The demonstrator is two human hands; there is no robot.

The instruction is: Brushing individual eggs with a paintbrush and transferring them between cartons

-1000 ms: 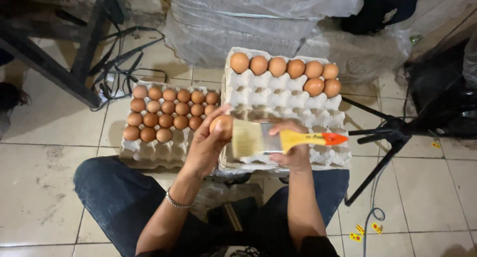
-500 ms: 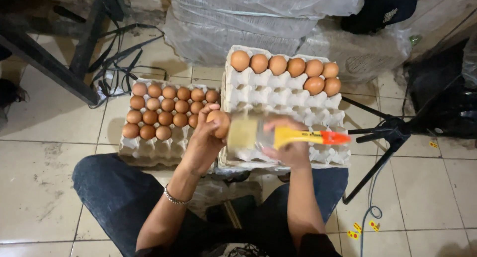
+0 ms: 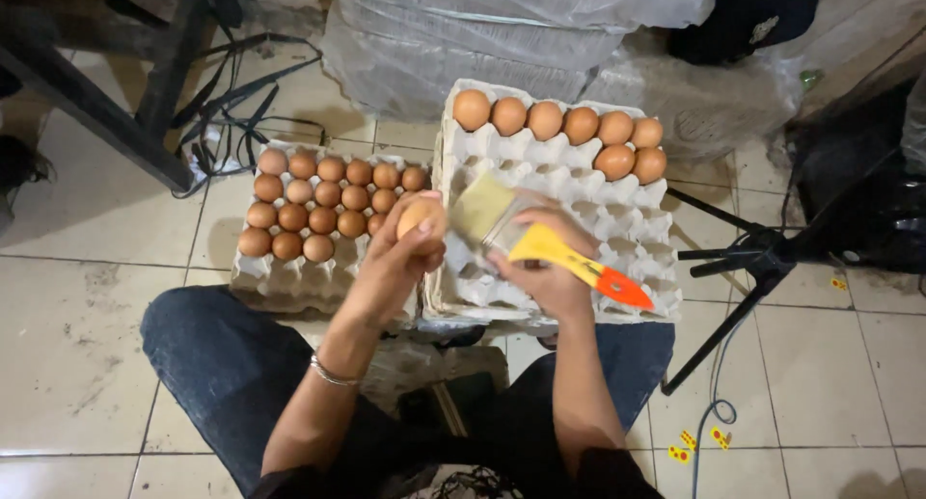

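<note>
A black tripod point(image 3: 752, 268), tangled cables point(image 3: 227, 104) and plastic-wrapped bundles point(image 3: 482, 26) lie on the tiled floor point(image 3: 77, 364).

Matt brown egg point(image 3: 421, 215), glossy plastic-handled brush point(image 3: 540, 243) with soft bristles, rough grey pulp-paper trays point(image 3: 637, 229).

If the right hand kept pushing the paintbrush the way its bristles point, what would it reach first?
The right hand holds a yellow-handled paintbrush with bristles aimed up-left. First in that line appears to be the egg in the left hand, just beside the bristles. Whether they already touch is unclear.
</note>
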